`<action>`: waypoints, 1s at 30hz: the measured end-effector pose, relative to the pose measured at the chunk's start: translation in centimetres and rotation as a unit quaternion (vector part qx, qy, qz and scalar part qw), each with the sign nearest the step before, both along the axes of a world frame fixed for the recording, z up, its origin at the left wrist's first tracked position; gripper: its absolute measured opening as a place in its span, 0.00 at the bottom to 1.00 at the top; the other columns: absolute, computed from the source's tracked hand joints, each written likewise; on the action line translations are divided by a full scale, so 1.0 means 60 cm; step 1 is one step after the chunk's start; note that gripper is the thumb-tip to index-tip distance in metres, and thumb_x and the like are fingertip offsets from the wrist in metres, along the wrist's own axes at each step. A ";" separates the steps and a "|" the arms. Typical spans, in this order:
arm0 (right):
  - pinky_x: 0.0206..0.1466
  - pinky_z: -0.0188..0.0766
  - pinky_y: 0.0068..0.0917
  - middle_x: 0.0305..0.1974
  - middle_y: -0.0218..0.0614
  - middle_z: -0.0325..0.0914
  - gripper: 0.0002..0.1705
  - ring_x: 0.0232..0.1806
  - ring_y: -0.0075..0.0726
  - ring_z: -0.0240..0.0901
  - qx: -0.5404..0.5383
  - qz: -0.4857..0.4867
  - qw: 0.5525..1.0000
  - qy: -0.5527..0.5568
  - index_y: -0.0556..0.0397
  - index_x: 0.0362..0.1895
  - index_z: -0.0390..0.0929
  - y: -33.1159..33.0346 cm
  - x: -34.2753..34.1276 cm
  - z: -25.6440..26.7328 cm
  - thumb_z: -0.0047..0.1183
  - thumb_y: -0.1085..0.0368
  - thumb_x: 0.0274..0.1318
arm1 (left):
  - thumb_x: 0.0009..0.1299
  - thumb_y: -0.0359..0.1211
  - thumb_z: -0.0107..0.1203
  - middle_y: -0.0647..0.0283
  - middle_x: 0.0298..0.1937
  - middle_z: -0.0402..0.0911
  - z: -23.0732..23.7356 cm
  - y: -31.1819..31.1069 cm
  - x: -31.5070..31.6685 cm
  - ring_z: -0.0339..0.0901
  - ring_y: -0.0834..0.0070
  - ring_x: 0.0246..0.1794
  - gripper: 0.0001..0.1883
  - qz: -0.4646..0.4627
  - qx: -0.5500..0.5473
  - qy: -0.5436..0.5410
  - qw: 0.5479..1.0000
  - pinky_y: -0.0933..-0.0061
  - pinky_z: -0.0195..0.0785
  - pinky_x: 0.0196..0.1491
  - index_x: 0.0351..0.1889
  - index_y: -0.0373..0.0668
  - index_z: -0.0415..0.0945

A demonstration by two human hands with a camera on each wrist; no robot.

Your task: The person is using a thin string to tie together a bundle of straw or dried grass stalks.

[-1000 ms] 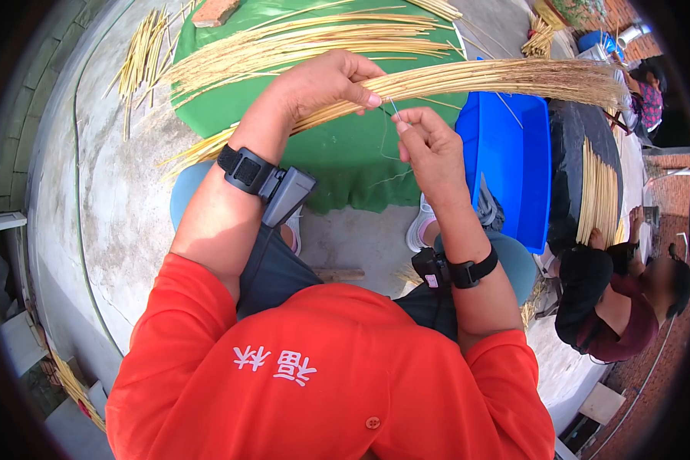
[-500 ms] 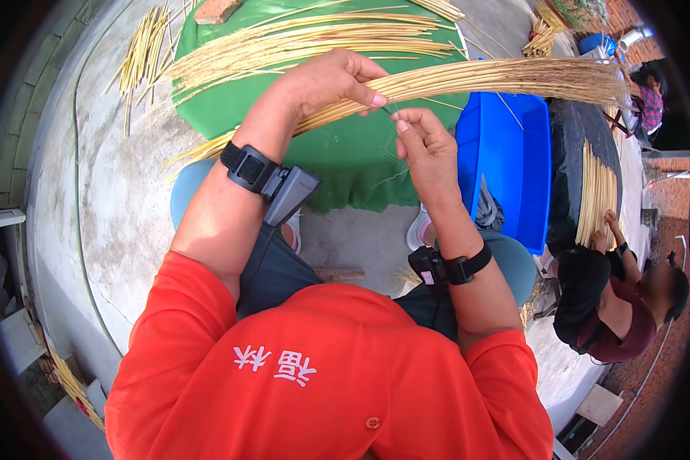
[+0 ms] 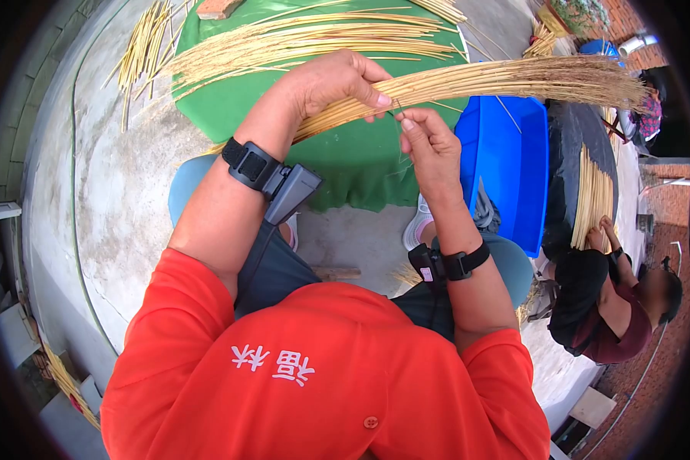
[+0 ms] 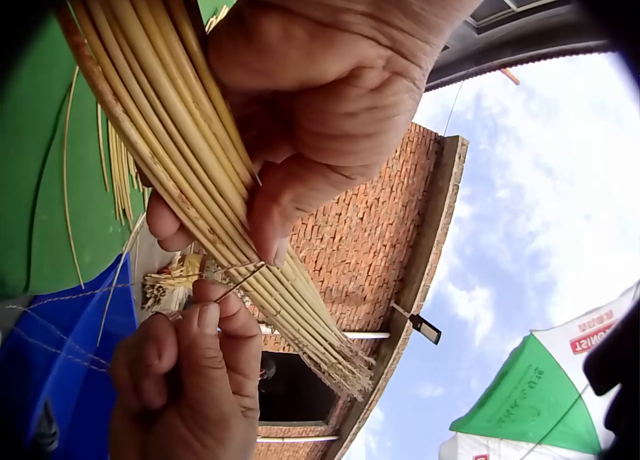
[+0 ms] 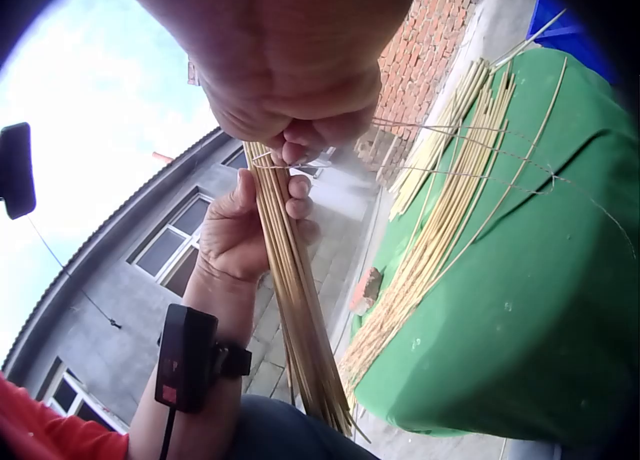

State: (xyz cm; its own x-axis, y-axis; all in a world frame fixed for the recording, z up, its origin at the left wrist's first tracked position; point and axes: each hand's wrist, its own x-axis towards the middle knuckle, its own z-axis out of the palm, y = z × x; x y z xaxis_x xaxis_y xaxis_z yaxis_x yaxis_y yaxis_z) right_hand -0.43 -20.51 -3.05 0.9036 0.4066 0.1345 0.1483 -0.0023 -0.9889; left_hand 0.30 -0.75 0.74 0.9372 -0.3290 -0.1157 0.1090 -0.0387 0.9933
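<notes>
A long bundle of straw-coloured broom stalks (image 3: 475,83) with feathery tops lies crosswise in front of me in the head view. My left hand (image 3: 331,86) grips it from above, with the thumb along the near side and fingers curled beneath. Just past that thumb, a thin wire (image 4: 242,282) crosses the bundle in the left wrist view. My right hand (image 3: 434,157) pinches this wire between thumb and forefinger, close below the stalks. Loose strands of wire (image 5: 465,132) trail away from the right hand over the green cloth in the right wrist view.
More stalks (image 3: 314,42) lie across the green cloth (image 3: 345,169), near a brick (image 3: 218,8). A blue bin (image 3: 525,176) stands by my right knee. To the right, another person (image 3: 621,307) bends over a pile of stalks (image 3: 594,192).
The bundle's feathery end has shifted to the right, and its lower stalk ends show less at the left. Wire now shows across the bundle beside my left thumb. The right hand keeps its pinch.
</notes>
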 end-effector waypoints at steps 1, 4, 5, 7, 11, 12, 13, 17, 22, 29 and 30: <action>0.25 0.57 0.14 0.22 0.23 0.67 0.04 0.22 0.14 0.60 0.005 0.003 1.000 0.001 0.55 0.36 0.75 0.000 0.000 0.000 0.47 0.71 0.57 | 0.55 0.30 0.61 0.65 0.27 0.80 0.000 0.001 0.001 0.73 0.79 0.28 0.15 0.000 0.000 0.000 1.000 0.77 0.66 0.36 0.40 0.36 0.80; 0.25 0.58 0.14 0.22 0.23 0.67 0.04 0.22 0.14 0.60 0.012 0.005 1.000 0.003 0.55 0.36 0.75 0.000 0.000 0.000 0.47 0.71 0.57 | 0.55 0.34 0.61 0.63 0.31 0.80 -0.001 0.004 0.002 0.74 0.78 0.29 0.19 -0.025 0.005 -0.008 1.000 0.79 0.68 0.38 0.42 0.33 0.78; 0.25 0.58 0.14 0.22 0.23 0.67 0.04 0.22 0.14 0.60 0.013 0.005 1.000 0.004 0.56 0.36 0.75 0.000 -0.001 -0.001 0.47 0.71 0.57 | 0.55 0.35 0.61 0.63 0.31 0.80 -0.002 0.003 0.002 0.74 0.78 0.29 0.19 -0.023 0.014 -0.012 1.000 0.79 0.68 0.38 0.42 0.33 0.78; 0.24 0.57 0.14 0.22 0.23 0.67 0.04 0.22 0.14 0.60 0.015 0.006 1.000 0.011 0.56 0.36 0.75 -0.001 -0.002 -0.001 0.48 0.71 0.57 | 0.54 0.35 0.61 0.63 0.31 0.80 -0.001 0.003 0.001 0.74 0.78 0.29 0.19 -0.021 0.023 -0.016 0.999 0.79 0.68 0.38 0.42 0.33 0.78; 0.24 0.56 0.13 0.21 0.22 0.67 0.04 0.21 0.13 0.59 0.025 0.006 0.999 0.028 0.55 0.36 0.75 0.000 -0.005 0.004 0.48 0.71 0.57 | 0.54 0.34 0.60 0.64 0.29 0.80 0.001 -0.004 -0.003 0.74 0.78 0.28 0.18 -0.013 0.022 -0.005 1.000 0.79 0.67 0.37 0.41 0.34 0.79; 0.24 0.56 0.13 0.21 0.22 0.67 0.04 0.21 0.13 0.59 0.025 0.006 0.999 0.028 0.55 0.36 0.75 0.000 -0.006 0.004 0.48 0.71 0.57 | 0.54 0.33 0.60 0.64 0.29 0.80 0.001 -0.005 -0.003 0.73 0.79 0.28 0.17 -0.012 0.012 0.000 1.000 0.79 0.67 0.37 0.40 0.34 0.79; 0.24 0.56 0.13 0.21 0.22 0.66 0.04 0.21 0.13 0.59 0.023 0.003 0.999 0.029 0.55 0.36 0.74 0.001 -0.008 0.004 0.48 0.71 0.57 | 0.54 0.33 0.60 0.64 0.29 0.80 -0.001 -0.006 -0.002 0.73 0.79 0.28 0.17 -0.012 0.011 0.000 1.000 0.79 0.67 0.37 0.40 0.34 0.79; 0.23 0.55 0.13 0.19 0.21 0.65 0.04 0.20 0.13 0.58 0.026 0.002 0.999 0.034 0.56 0.36 0.74 0.005 -0.009 0.005 0.47 0.71 0.58 | 0.55 0.31 0.59 0.64 0.28 0.80 -0.004 -0.007 -0.002 0.73 0.80 0.28 0.15 0.003 0.028 -0.014 1.000 0.80 0.66 0.36 0.39 0.34 0.79; 0.22 0.54 0.13 0.19 0.21 0.65 0.04 0.20 0.13 0.58 0.029 0.001 0.999 0.040 0.56 0.36 0.73 0.006 -0.010 0.004 0.47 0.71 0.58 | 0.55 0.31 0.60 0.64 0.28 0.80 -0.003 -0.008 -0.003 0.73 0.80 0.27 0.15 0.007 0.044 -0.024 0.999 0.80 0.66 0.35 0.39 0.34 0.79; 0.21 0.52 0.13 0.21 0.22 0.67 0.03 0.20 0.14 0.58 0.076 -0.002 0.993 0.086 0.56 0.35 0.74 0.007 -0.015 0.006 0.48 0.71 0.57 | 0.55 0.31 0.59 0.64 0.24 0.78 -0.015 -0.014 0.001 0.72 0.80 0.25 0.13 0.024 0.069 -0.033 0.997 0.77 0.65 0.33 0.38 0.38 0.80; 0.21 0.52 0.13 0.21 0.22 0.67 0.03 0.20 0.14 0.58 0.076 -0.002 0.993 0.087 0.56 0.35 0.74 0.007 -0.015 0.007 0.48 0.71 0.57 | 0.55 0.31 0.59 0.64 0.23 0.78 -0.015 -0.015 0.002 0.72 0.80 0.25 0.13 0.026 0.077 -0.038 0.996 0.77 0.65 0.32 0.39 0.39 0.80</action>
State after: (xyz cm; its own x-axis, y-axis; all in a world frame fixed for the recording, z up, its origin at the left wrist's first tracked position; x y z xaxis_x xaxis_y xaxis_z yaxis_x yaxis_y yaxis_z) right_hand -1.32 -20.08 -2.63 0.9199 0.3905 0.0366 -0.0240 0.1491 -0.9885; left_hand 0.41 -1.66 -0.16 0.9605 -0.2635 -0.0896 0.0400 -0.1880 0.9814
